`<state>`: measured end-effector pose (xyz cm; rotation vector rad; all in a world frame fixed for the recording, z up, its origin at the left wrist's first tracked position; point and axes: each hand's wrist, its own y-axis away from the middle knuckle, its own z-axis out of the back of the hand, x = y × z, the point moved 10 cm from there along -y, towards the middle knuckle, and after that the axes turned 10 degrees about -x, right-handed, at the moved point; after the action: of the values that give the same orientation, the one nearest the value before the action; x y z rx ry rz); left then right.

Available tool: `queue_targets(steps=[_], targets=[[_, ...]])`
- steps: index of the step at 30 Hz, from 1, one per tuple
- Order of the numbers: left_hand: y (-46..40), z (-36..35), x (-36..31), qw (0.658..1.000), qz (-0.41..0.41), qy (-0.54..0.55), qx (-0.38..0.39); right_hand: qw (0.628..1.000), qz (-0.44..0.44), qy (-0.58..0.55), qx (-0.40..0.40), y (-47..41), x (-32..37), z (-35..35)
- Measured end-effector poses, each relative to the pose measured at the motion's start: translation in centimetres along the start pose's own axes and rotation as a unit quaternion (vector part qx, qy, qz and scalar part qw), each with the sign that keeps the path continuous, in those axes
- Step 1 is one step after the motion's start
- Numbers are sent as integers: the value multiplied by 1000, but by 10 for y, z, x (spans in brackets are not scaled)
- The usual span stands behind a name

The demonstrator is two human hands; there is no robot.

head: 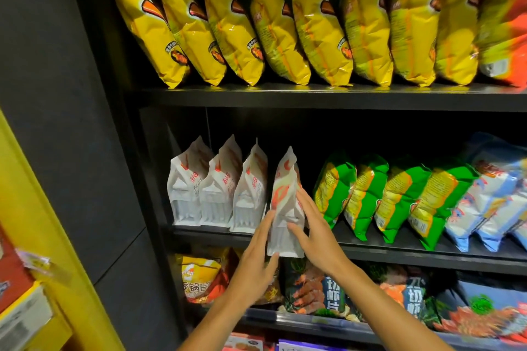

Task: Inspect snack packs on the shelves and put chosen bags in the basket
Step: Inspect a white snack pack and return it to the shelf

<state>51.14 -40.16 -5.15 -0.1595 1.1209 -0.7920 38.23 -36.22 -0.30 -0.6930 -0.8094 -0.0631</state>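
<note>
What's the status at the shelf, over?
Left hand and right hand pressed flat against white bag, half off middle shelf. Green bags close right. Basket not in view.

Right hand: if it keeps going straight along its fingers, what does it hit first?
The right hand points up-left, its fingers already lying against the white snack bag held with the left hand. So that bag comes first; depth beyond is unclear.
</note>
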Motion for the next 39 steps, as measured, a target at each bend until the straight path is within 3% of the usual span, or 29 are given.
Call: queue_targets(steps=[3,11,19,24,28,39], targets=[[-6,7,2,999,-8,-25,-23,1000,-27,-10,10,-7,-6,-7],[-34,78,-23,968,-61,-22,-244,998,-51,18,18,-40,-31,-17],[-76,73,13,971,44,27,-232,998,-59,16,-2,-52,-34,-18],[-83,64,23,974,58,2,-218,997,-75,24,-17,-34,-37,-15],[-81,64,27,964,84,-17,-252,995,-86,0,-48,-21,-33,-7],[-7,145,-25,935,36,115,-334,987,-53,-104,-113,17,26,25]])
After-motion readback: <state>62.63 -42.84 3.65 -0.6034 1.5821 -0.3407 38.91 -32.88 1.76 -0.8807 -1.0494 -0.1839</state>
